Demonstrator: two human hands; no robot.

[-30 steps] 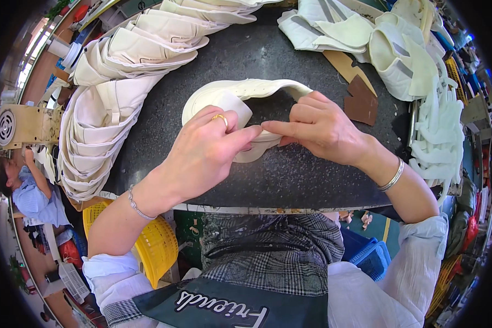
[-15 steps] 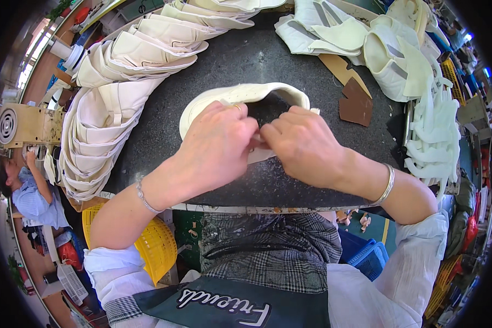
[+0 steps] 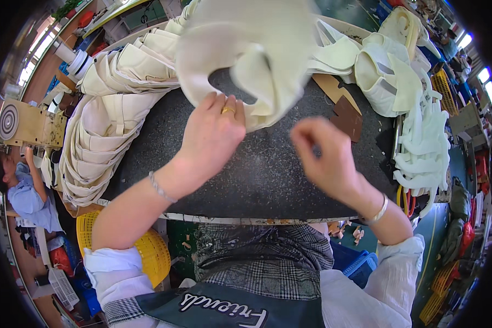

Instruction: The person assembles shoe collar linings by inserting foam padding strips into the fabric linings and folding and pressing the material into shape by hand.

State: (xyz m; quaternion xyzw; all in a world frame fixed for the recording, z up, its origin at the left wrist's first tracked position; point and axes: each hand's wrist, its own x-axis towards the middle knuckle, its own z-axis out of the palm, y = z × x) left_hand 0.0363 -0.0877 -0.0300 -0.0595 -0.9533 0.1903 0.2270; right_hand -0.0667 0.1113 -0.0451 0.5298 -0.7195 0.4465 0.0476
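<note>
My left hand (image 3: 210, 131) grips the lower edge of a cream shoe upper (image 3: 202, 49), fingers over its rim. Lifted above the work surface, the upper is tilted up toward the far side. Its opening faces me, and motion blurs its top part. My right hand (image 3: 328, 153) is apart from the upper, to its lower right. Its fingers are curled toward the thumb, with a small gap inside the loop. Blur hides whether anything small is between the fingertips.
Stacked cream uppers (image 3: 101, 147) line the dark worktable's (image 3: 246, 180) left side. White uppers (image 3: 380, 76) and white strips (image 3: 423, 147) lie at right, beside a brown piece (image 3: 346, 117). Below are a yellow basket (image 3: 153, 254) and a blue basket (image 3: 361, 268). Another person (image 3: 30, 191) works far left.
My left hand has raised the shoe upper off the table and turned its opening toward me. My right hand has let go of it and moved right and slightly nearer.
</note>
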